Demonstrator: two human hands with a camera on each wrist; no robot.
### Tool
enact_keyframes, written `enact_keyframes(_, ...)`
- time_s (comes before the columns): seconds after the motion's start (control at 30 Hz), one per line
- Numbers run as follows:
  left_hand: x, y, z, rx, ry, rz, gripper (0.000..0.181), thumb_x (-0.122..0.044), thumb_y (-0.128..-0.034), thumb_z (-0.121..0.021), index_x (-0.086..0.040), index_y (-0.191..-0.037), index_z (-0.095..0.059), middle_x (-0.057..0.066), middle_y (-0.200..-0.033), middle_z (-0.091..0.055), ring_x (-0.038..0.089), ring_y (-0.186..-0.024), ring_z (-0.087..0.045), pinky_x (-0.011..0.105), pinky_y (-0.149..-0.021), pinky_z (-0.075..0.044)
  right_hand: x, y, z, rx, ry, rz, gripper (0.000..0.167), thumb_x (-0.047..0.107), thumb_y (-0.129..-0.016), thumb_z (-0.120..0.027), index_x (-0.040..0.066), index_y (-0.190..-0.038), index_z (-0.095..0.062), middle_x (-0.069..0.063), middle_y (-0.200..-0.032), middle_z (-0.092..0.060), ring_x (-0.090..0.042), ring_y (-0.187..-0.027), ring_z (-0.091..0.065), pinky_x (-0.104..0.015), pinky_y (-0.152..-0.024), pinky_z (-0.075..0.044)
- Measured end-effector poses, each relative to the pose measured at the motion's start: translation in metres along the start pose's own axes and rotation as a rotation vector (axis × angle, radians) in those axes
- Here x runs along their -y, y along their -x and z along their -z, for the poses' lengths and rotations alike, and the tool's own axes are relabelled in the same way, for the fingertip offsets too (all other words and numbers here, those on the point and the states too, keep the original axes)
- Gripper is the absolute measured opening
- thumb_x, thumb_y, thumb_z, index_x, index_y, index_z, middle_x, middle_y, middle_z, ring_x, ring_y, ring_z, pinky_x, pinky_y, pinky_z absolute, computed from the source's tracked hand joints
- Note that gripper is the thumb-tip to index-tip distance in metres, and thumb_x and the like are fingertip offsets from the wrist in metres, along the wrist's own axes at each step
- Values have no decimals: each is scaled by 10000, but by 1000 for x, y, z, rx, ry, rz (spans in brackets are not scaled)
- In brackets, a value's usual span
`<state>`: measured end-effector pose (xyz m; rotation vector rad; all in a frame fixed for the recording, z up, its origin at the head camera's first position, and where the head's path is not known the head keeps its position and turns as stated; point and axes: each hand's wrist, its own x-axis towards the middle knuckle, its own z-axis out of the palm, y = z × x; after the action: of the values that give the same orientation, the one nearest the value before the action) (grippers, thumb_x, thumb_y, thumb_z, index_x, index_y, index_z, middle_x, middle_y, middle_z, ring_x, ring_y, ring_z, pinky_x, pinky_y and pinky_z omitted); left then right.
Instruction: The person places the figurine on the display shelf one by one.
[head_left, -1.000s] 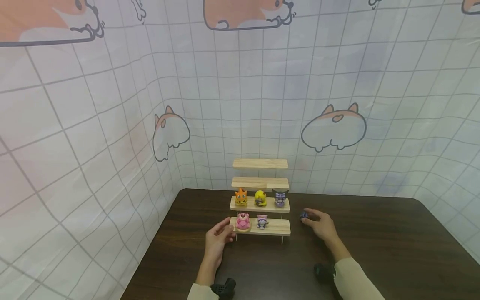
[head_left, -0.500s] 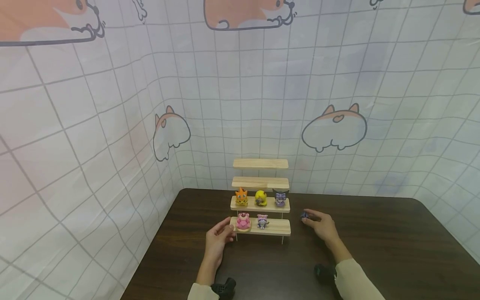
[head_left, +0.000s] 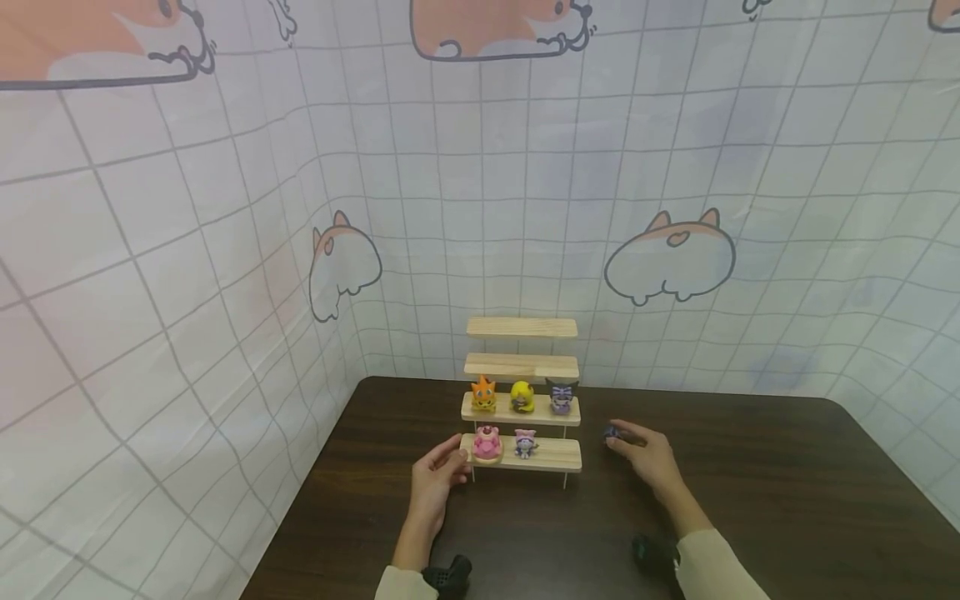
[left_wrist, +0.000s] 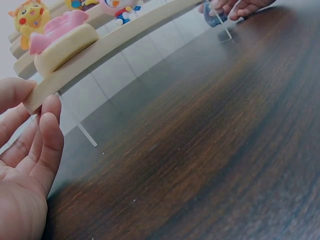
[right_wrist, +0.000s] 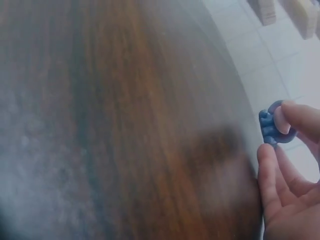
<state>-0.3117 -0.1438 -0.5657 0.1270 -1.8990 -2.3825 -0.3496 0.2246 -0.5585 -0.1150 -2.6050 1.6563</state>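
Observation:
With thumb and fingers my left hand (head_left: 433, 482) pinches the left end of the lowest board of a tiered wooden display shelf (head_left: 564, 455). On that board sit a pink figurine on a cream base (head_left: 487, 447) and a small purple-and-pink figurine (head_left: 525, 444). The second board bears an orange figurine (head_left: 483, 395), a yellow one (head_left: 522, 397) and a purple one with dark ears (head_left: 561, 397). To the right of the shelf, my right hand (head_left: 651, 460) pinches a small dark blue figurine (right_wrist: 270, 126) between thumb and fingers, close to the tabletop. The fingers partly cover it.
Two upper boards (head_left: 521, 365) rise behind the figurines. Thin legs (left_wrist: 86, 131) hold the shelf on the dark wooden table (head_left: 765, 483). A white grid-patterned cloth (head_left: 495, 208) with dog drawings hangs around the back and sides.
My right hand has shifted very slightly right and toward me with the blue figurine. My left hand stays at the shelf's end.

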Motion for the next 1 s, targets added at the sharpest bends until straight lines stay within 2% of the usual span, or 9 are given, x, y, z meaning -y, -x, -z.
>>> enact_keyframes(0.07, 1, -1, 0, 1, -4, -1, 440, -135, -977, -704, 27, -1376, -612, 4, -947, -743, 89, -749, -690, 219, -666, -583, 0, 2, 1, 7, -13, 9, 524, 326, -950, -741, 129, -1417, -612, -243, -1402, -606, -415, -1272, -589, -514, -1030, -525)
enact_keyframes(0.27, 2, -2, 0, 9, -5, -7, 453, -156, -978, -708, 22, -1382, -609, 5, -968, -747, 89, -755, -696, 220, -672, -582, 1, 11, 2, 20, -49, 24, 541, 319, -945, -748, 107, -1422, -602, -246, -1415, -598, -398, -1325, -557, -550, -1086, -469)
enact_keyframes(0.53, 2, -1, 1, 4, 2, -5, 441, -132, -978, -703, 32, -1377, -610, 4, -965, -747, 90, -752, -697, 223, -671, -583, 10, 27, 2, 26, -87, 21, 562, 365, -936, -756, 131, -1424, -607, -235, -1434, -591, -397, -1318, -571, -490, -1014, -531)
enact_keyframes(0.67, 1, -1, 1, 0, 1, -4, 435, -122, -976, -703, 34, -1372, -612, 2, -952, -743, 90, -751, -695, 225, -670, -585, 14, 30, 1, 27, -111, 27, 565, 382, -931, -759, 146, -1422, -611, -215, -1440, -592, -383, -1317, -579, -494, -1020, -529)
enact_keyframes(0.83, 1, -1, 1, 1, -1, 0, 439, -132, -977, -704, 29, -1375, -612, 5, -959, -744, 92, -755, -696, 224, -670, -585, 21, 33, -1, 34, -128, 54, 559, 364, -934, -760, 153, -1428, -607, -211, -1449, -582, -387, -1329, -572, -541, -1039, -514)
enact_keyframes(1.0, 1, -1, 1, 4, -2, 3, 443, -138, -975, -708, 22, -1378, -613, 0, -965, -744, 92, -756, -696, 222, -671, -585, 31, 39, -4, 28, -165, 74, 545, 323, -927, -773, 145, -1418, -616, -197, -1413, -599, -353, -1290, -598, -501, -1017, -521)
